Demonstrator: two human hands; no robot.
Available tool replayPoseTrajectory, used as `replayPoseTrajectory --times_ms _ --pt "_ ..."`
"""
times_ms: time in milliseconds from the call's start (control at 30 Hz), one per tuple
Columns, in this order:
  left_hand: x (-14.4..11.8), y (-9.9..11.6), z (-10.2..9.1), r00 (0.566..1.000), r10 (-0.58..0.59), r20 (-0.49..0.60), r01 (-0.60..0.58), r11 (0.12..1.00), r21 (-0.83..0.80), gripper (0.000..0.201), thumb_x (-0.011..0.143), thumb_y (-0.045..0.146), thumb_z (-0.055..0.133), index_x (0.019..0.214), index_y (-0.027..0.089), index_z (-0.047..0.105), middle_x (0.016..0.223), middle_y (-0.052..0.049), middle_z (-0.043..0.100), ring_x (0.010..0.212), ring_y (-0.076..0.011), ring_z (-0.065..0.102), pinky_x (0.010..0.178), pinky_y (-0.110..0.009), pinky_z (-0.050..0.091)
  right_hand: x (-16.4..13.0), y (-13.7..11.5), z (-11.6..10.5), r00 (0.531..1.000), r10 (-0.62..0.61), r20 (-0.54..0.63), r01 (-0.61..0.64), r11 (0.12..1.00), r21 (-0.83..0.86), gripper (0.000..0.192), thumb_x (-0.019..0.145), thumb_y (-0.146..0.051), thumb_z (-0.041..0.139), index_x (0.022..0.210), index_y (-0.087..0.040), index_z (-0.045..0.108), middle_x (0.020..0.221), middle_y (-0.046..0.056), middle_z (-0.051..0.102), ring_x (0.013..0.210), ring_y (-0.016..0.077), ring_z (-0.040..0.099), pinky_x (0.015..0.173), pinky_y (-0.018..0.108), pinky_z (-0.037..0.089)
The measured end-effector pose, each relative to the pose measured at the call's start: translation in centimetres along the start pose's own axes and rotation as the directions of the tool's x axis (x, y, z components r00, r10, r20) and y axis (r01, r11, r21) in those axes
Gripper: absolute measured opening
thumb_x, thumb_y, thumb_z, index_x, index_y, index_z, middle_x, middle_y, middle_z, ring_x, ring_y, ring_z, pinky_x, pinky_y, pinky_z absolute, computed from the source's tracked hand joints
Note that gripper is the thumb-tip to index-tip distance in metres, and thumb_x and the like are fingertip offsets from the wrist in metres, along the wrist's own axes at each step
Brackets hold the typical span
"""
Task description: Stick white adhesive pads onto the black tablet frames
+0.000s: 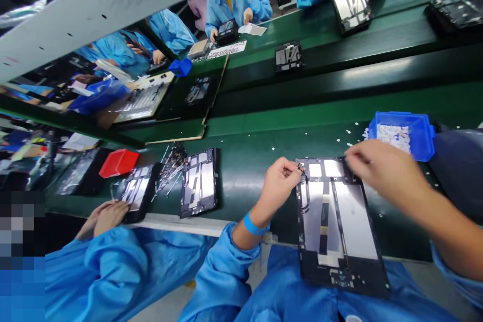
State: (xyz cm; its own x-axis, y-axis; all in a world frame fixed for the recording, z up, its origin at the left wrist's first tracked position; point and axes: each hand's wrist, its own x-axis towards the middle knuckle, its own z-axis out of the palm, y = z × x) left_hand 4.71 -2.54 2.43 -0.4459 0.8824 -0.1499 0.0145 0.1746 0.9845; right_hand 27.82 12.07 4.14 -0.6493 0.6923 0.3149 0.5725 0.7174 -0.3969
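Note:
An opened tablet housing [354, 211] with silver plates and dark flat cables lies tilted at the bench edge, its lower end over my lap. At its upper left corner, my left hand [281, 178] pinches a small dark part with a thin cable [301, 167]. My right hand [381, 163], blurred by motion, is closed at or just above the upper right corner. Whatever its fingertips hold cannot be made out. Just behind that hand is a blue bin [422, 136] of small white pieces, with several more scattered nearby.
Left of me stands another opened tablet [199, 181], beside a pile of thin dark and silver strips [171, 163]. A co-worker's hands [107, 219] rest by a further tablet near a red bin [119, 163]. Across the green bench [256, 123], other people handle devices; a grey beam [113, 12] crosses above.

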Motion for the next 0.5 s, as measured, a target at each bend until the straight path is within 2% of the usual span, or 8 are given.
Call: replayPoseTrajectory --times_ms 100,167,267,367,500 --pt "-0.1 0.0 0.2 1.0 0.012 -0.027 -0.011 1.0 0.029 0.01 0.079 0.015 0.067 0.077 0.019 0.058 0.091 -0.005 0.076 0.082 -0.014 0.069 0.074 -0.025 0.051 0.5 -6.0 3.1 0.983 -0.16 0.088 0.152 0.984 0.097 0.022 0.101 -0.03 0.057 0.089 -0.021 0.074 0.086 0.005 0.075 0.084 0.0235 0.068 0.077 0.035 0.046" --pt "-0.3 0.0 0.3 0.999 0.022 -0.047 -0.02 0.998 0.055 0.009 0.08 0.016 0.067 0.077 0.019 0.059 0.09 -0.004 0.076 0.081 -0.014 0.07 0.074 -0.025 0.051 0.9 -7.7 4.4 0.974 -0.187 0.125 0.176 0.979 0.099 0.023 0.102 -0.029 0.058 0.086 -0.021 0.074 0.084 0.005 0.074 0.08 0.0222 0.067 0.075 0.034 0.045" --pt "-0.8 0.1 0.5 0.995 0.064 -0.082 -0.053 0.99 0.129 0.008 0.081 0.016 0.067 0.077 0.019 0.061 0.088 -0.003 0.076 0.078 -0.0141 0.07 0.071 -0.025 0.052 1.0 -7.6 5.2 0.974 -0.189 0.123 0.178 0.98 0.092 0.023 0.101 -0.027 0.058 0.085 -0.02 0.073 0.083 0.006 0.074 0.078 0.0216 0.066 0.075 0.034 0.044" --pt "-1.4 0.5 0.6 0.981 0.165 -0.106 -0.131 0.954 0.27 0.007 0.081 0.014 0.067 0.077 0.02 0.065 0.085 -0.002 0.077 0.076 -0.0148 0.069 0.07 -0.026 0.052 0.8 -7.3 5.3 0.981 -0.172 0.088 0.166 0.983 0.072 0.023 0.099 -0.023 0.056 0.081 -0.02 0.071 0.081 0.006 0.072 0.076 0.021 0.064 0.074 0.033 0.042" --pt "-1.8 1.0 0.7 0.966 0.244 -0.087 -0.2 0.914 0.352 0.011 0.08 0.011 0.065 0.076 0.021 0.066 0.085 -0.001 0.077 0.081 -0.0163 0.071 0.075 -0.028 0.054 1.1 -8.5 5.5 0.982 -0.187 0.03 0.186 0.981 0.052 0.024 0.092 -0.014 0.052 0.073 -0.021 0.065 0.073 0.005 0.066 0.071 0.0192 0.059 0.07 0.032 0.039"
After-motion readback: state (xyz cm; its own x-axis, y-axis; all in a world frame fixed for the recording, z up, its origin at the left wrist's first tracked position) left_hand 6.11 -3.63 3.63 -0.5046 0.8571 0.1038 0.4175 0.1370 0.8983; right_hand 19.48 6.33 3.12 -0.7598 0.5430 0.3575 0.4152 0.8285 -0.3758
